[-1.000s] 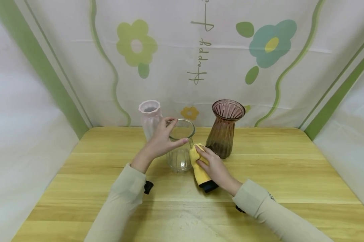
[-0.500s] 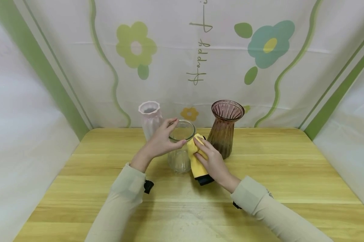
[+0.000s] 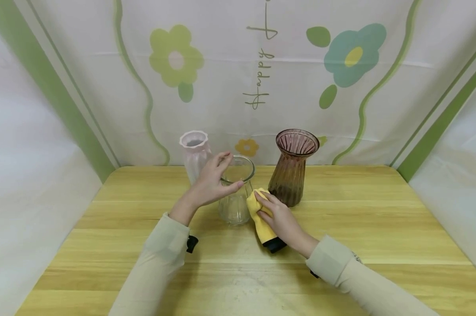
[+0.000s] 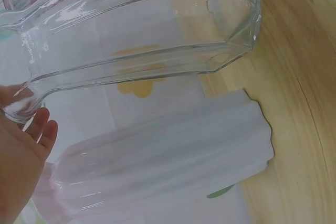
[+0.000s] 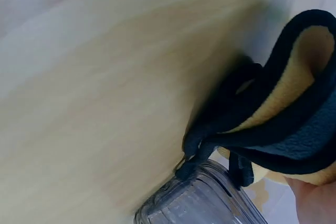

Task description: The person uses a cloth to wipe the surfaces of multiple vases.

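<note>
Right fingers [image 3: 265, 215] grip a folded yellow-and-black cloth [image 3: 263, 229], now lower beside the clear round-rimmed glass vase [image 3: 234, 211] left fingers [image 3: 224, 165] hold; likely wiping.

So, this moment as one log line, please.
left hand: holds clear glass vase; right hand: grips yellow cloth beside it; pink fluted vase, purple ribbed glass vase: upright

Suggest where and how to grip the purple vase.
I'd take the purple vase by its narrow neck, under the flared rim, coming in from the right. It stands upright, the flare should help stop slipping, and the right hand holds a yellow cloth at its near left.
</note>
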The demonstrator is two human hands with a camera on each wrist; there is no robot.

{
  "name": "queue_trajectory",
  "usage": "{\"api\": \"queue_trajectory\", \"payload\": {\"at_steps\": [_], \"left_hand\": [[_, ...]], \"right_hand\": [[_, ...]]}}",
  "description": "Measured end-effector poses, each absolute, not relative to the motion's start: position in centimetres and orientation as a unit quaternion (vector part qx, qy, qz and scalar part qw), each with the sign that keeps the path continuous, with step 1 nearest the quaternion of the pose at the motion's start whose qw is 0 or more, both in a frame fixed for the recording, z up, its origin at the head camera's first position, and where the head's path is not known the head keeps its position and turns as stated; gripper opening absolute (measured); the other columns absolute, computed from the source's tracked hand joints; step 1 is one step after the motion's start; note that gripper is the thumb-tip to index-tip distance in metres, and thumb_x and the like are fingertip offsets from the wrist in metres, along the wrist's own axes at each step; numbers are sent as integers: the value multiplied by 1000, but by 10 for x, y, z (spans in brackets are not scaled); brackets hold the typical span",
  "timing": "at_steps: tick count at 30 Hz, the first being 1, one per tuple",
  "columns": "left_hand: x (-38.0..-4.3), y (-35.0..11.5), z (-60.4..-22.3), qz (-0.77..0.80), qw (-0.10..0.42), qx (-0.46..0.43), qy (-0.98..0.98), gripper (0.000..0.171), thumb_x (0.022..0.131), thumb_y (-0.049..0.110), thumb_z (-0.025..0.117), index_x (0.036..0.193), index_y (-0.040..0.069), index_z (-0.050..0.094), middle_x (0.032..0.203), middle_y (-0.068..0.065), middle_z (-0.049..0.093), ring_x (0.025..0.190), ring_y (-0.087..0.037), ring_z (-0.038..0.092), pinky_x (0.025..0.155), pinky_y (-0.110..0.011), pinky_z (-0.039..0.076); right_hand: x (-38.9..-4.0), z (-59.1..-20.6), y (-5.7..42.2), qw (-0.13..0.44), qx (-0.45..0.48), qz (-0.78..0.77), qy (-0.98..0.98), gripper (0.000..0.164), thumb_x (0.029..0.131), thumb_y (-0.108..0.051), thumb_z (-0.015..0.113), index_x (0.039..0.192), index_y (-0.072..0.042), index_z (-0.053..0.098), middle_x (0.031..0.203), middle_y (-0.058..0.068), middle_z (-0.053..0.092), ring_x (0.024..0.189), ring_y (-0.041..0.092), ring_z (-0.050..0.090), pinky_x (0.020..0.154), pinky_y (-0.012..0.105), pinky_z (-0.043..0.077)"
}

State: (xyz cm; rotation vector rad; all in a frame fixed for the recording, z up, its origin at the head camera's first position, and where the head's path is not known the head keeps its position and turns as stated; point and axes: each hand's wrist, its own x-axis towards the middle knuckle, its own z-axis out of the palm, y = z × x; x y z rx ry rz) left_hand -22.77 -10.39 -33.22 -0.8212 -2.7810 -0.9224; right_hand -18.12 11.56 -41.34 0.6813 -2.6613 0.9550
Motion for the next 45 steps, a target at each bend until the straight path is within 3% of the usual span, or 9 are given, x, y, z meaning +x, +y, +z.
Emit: {"api": "queue_trajectory", "payload": {"at_steps": [8, 21, 26, 35, 45], "left_hand": [[-225, -103, -329, -305, 42, -247, -919, 86, 87, 46, 61, 150, 0, 25, 152, -21, 22, 137, -37, 31, 109, -56, 35], [-230, -110, -326, -350, 0, -250, -903, 87, 84, 36, 69, 150, -1, 25, 155, -19, 24, 141, -38, 29, 113, -57, 29], [-230, -110, -328, -369, -12, -252, -895, 89, 83, 35, 67, 151, 2, 21, 156, -18, 20, 143, -38, 25, 113, -60, 26], [-228, -108, -332, -406, -20, -225, -886, 92, 83, 36, 69, 154, 9, 16, 156, -14, 9, 143, -37, 18, 113, -60, 26], [-227, -106, -332, -392, -10, -198, -898, 95, 82, 45, 71, 153, 10, 19, 154, -15, 11, 140, -34, 19, 110, -59, 31]], "right_hand": [[-182, -414, 116, 121, 241, 326, -906, 53, 87, -7, 67, 137, -8, 52, 137, 20, 53, 124, 39, 53, 96, 48, 49], [-193, -396, 106, 214, 272, 354, -869, 53, 86, -3, 67, 136, -2, 51, 138, 21, 51, 119, 36, 57, 90, 41, 53], [-194, -392, 107, 191, 269, 351, -876, 53, 86, -3, 67, 136, -3, 51, 137, 22, 52, 120, 37, 57, 90, 43, 53], [-191, -404, 115, 83, 241, 317, -914, 54, 88, -8, 65, 140, -8, 49, 139, 20, 51, 121, 38, 55, 92, 46, 52], [-190, -408, 116, 107, 252, 309, -911, 54, 87, -6, 67, 138, -7, 51, 136, 21, 53, 120, 38, 56, 92, 47, 52]]}}
